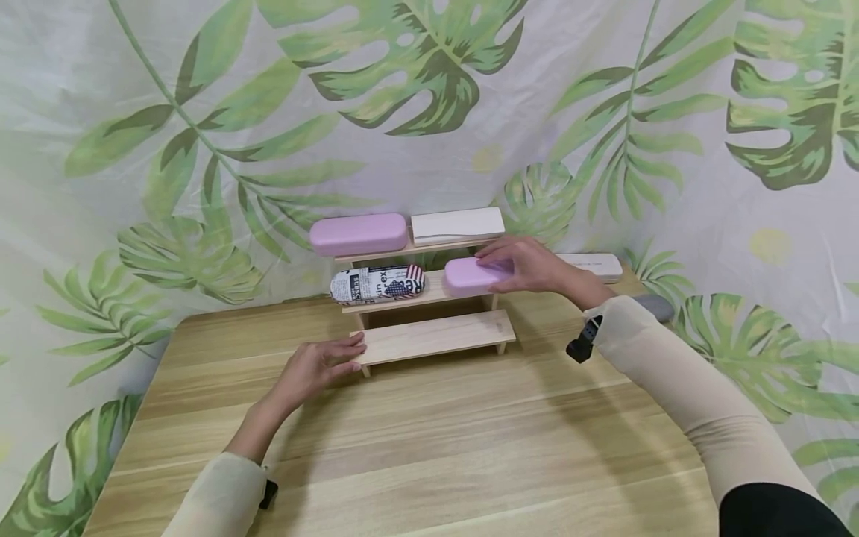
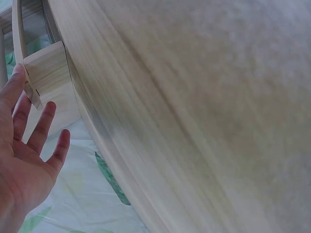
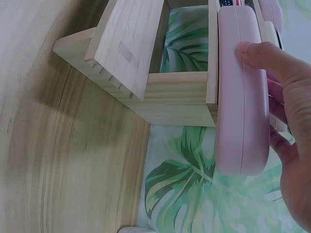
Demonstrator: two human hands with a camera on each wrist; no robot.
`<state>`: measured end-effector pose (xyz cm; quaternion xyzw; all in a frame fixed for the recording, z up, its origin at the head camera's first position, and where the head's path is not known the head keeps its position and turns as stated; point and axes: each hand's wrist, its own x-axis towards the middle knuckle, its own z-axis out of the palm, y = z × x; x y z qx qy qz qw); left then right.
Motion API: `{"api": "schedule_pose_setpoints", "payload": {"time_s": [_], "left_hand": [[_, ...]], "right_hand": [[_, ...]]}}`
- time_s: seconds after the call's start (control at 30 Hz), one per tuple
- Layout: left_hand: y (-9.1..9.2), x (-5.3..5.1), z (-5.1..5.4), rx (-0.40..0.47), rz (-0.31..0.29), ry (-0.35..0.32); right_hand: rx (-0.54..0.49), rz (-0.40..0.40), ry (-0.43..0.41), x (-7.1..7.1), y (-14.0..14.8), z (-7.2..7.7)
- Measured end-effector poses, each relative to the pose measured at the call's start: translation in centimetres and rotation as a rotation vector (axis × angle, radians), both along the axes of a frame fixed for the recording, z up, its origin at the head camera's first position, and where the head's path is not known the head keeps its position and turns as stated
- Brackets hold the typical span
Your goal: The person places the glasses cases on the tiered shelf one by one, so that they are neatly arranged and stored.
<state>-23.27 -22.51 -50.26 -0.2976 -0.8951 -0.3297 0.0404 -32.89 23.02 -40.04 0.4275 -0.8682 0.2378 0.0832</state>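
A three-step wooden stand (image 1: 432, 339) is at the back of the table. My right hand (image 1: 533, 268) holds a small pink glasses case (image 1: 464, 277) at the right end of the middle step. In the right wrist view the thumb lies across the front of the pink case, fingers behind it, and its end juts past the step. A newspaper-print glasses case (image 1: 377, 285) lies on that step's left. On the top step are a larger lilac case (image 1: 359, 235) and a white case (image 1: 458, 226). My left hand (image 1: 312, 373), fingers spread, touches the lowest step's left end.
Behind my right forearm, a long white case (image 1: 593, 265) and a grey case (image 1: 652, 307) lie at the table's back right, the grey one partly hidden by the sleeve. A leaf-print cloth (image 1: 429, 164) hangs behind the wooden table (image 1: 429, 447).
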Motion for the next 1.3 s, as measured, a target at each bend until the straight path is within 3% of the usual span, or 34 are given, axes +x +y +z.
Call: {"api": "schedule_pose_setpoints", "payload": {"time_s": [0.53, 1.0, 1.3], "left_hand": [[-0.1, 0.0, 0.0, -0.003, -0.001, 0.004], [-0.1, 0.1, 0.0, -0.011, 0.006, -0.013], [0.0, 0.1, -0.2, 0.001, -0.004, 0.018]], "right_hand": [[-0.031, 0.047, 0.063, -0.7, -1.7, -0.4], [0.004, 0.017, 0.043, -0.7, -2.3, -0.4], [0.015, 0.026, 0.054, -0.8, -2.5, -0.3]]}}
